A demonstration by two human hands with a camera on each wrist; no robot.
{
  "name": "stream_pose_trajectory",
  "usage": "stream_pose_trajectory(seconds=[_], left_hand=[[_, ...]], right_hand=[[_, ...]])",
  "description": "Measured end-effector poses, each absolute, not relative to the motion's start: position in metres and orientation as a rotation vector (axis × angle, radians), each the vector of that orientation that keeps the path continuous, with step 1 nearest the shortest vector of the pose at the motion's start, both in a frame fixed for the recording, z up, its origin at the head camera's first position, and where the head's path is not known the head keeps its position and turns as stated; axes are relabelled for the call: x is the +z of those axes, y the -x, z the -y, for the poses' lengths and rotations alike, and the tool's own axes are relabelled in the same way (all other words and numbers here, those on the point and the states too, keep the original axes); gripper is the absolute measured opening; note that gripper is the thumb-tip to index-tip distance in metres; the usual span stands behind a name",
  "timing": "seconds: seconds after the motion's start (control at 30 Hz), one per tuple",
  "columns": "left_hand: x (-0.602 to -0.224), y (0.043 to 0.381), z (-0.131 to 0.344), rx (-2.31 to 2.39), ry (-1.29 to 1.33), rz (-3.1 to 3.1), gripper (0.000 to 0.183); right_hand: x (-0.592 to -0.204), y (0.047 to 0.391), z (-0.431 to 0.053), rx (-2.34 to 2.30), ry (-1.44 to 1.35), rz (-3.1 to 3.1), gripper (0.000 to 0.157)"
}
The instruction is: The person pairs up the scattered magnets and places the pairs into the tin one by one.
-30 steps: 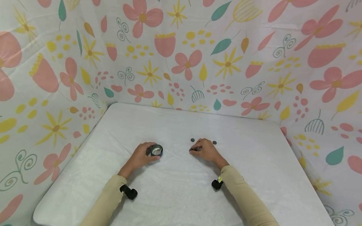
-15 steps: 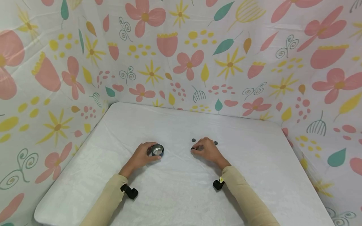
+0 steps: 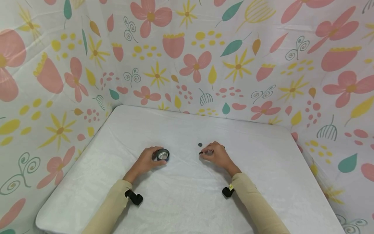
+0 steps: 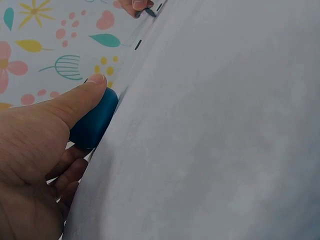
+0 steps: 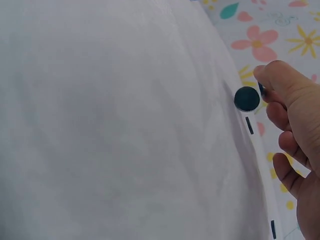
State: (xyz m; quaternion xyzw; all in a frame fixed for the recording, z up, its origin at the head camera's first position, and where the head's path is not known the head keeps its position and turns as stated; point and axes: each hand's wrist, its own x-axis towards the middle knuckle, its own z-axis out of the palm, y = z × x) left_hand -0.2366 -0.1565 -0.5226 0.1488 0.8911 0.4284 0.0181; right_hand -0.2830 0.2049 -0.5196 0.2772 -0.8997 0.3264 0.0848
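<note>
On the left in the head view, my left hand (image 3: 149, 160) grips a small round tin (image 3: 162, 154) with its open, shiny silver inside facing up. Its blue outer wall (image 4: 96, 120) shows under the thumb in the left wrist view. My right hand (image 3: 215, 154) pinches a small dark disc (image 3: 201, 153) between thumb and index fingertips. A round dark face (image 5: 247, 99) is tipped up right beside those fingertips in the right wrist view. Another flat dark disc (image 3: 200, 144) lies just beyond the hand. Behind the knuckles, one more disc (image 3: 224, 147) is mostly hidden.
A white cloth covers the table (image 3: 181, 195). Flower-printed curtains (image 3: 187, 65) enclose its back and sides. Black wrist cameras sit below both cuffs, on the left (image 3: 134, 197) and the right (image 3: 228, 192).
My right hand has shifted slightly right and away with the disc, now covering most of the disc behind its knuckles. My left hand keeps its grip on the tin, nearly still.
</note>
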Motion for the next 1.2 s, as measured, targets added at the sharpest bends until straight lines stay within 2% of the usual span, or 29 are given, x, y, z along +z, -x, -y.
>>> stream_pose_trajectory(seconds=[1.2], left_hand=[[-0.5230, 0.2366, 0.1580, 1.311, -0.434, -2.757, 0.068]], right_hand=[[-0.5210, 0.2839, -0.2055, 1.027, -0.798, 2.788, 0.011]])
